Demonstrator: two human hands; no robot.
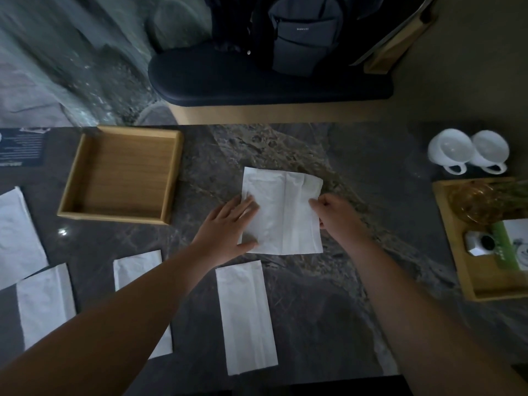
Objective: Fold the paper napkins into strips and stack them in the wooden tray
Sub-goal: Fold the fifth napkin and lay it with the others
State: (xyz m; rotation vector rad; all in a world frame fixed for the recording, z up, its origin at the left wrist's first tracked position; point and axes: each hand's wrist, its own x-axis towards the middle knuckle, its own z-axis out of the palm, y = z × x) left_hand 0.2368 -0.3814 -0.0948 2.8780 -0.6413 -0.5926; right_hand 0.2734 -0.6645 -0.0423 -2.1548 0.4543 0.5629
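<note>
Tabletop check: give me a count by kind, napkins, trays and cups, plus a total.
Paper napkins: 5, one under both hands, four lying loose
Wooden trays: 2, the empty tray and a side tray at the right
White cups: 2
Total: 9

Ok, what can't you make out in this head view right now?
- Napkin left edge: under the left hand.
- Folded napkin: middle hidden by the left forearm.
- Leftmost napkin: cut by the frame edge.
- Dark card text: too small.
- Right tray contents: dim, cropped.
</note>
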